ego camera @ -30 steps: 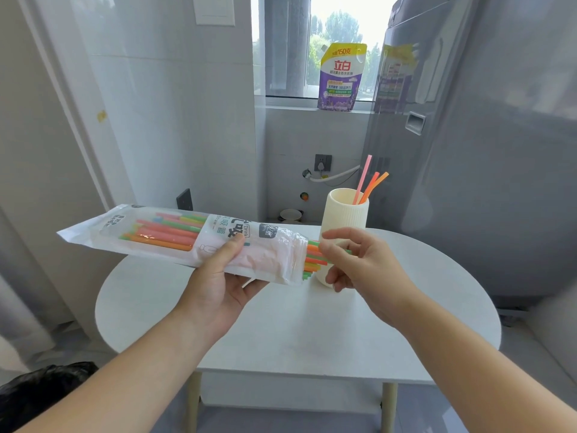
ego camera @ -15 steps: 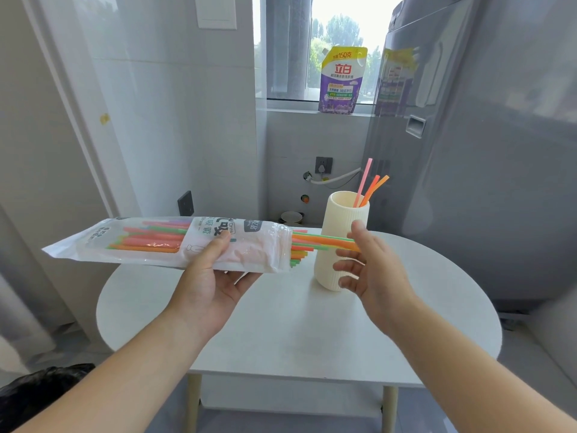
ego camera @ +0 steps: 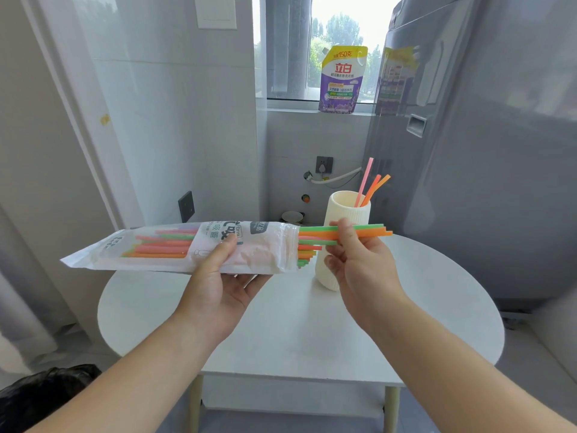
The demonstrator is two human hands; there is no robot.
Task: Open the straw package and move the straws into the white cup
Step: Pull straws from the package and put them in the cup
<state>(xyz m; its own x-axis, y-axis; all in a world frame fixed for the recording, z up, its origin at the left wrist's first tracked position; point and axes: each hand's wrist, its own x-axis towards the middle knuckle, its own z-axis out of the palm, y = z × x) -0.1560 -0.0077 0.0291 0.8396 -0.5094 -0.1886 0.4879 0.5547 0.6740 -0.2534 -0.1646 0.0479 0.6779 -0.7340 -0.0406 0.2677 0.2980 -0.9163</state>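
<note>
Straw package [ego camera: 193,248] in left hand [ego camera: 218,292]; right hand [ego camera: 362,267] pinching straws [ego camera: 359,231].

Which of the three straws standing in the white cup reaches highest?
The pink straw, leftmost in the white cup; the two orange straws beside it lean further right and end lower.

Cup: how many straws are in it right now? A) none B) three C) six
B: three straws stand in the cup, one pink and two orange.
</note>
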